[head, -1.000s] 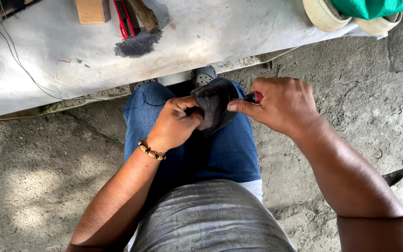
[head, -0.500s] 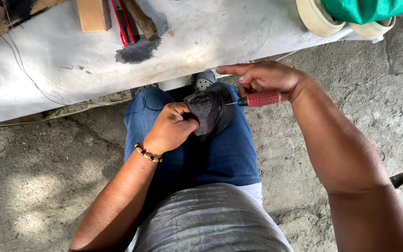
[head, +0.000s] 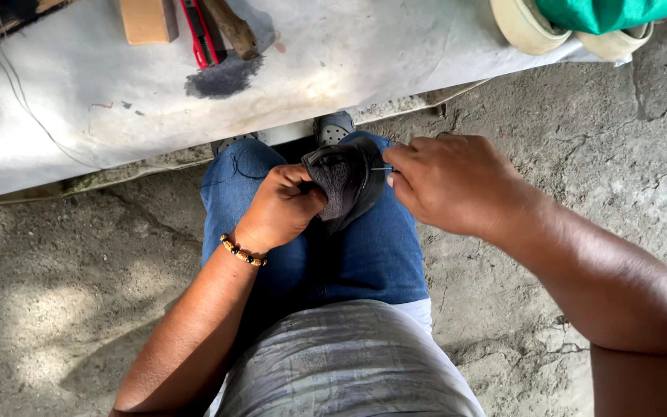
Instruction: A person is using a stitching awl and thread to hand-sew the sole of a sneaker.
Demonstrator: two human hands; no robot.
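— Where's the dark shoe piece (head: 345, 185)?

— Over the person's lap, above the blue jeans (head: 364, 255), just below the desk (head: 349, 54) edge.

— And the hands?

— The left hand (head: 281, 208) is closed around its left side. The right hand (head: 457, 181) is closed with fingertips pinched on a thin metal needle-like tool (head: 381, 168) touching the piece's right edge.

— Anything on the desk?

— A wooden block (head: 148, 19), a red cutter (head: 202, 35) and a dark stain (head: 221, 77).

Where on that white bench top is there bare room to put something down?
The white bench top is bare between the dark stain and the tape rolls, and left of the stain up to the thin wire. The top edge is crowded: wooden block, red cutter, wooden handle.
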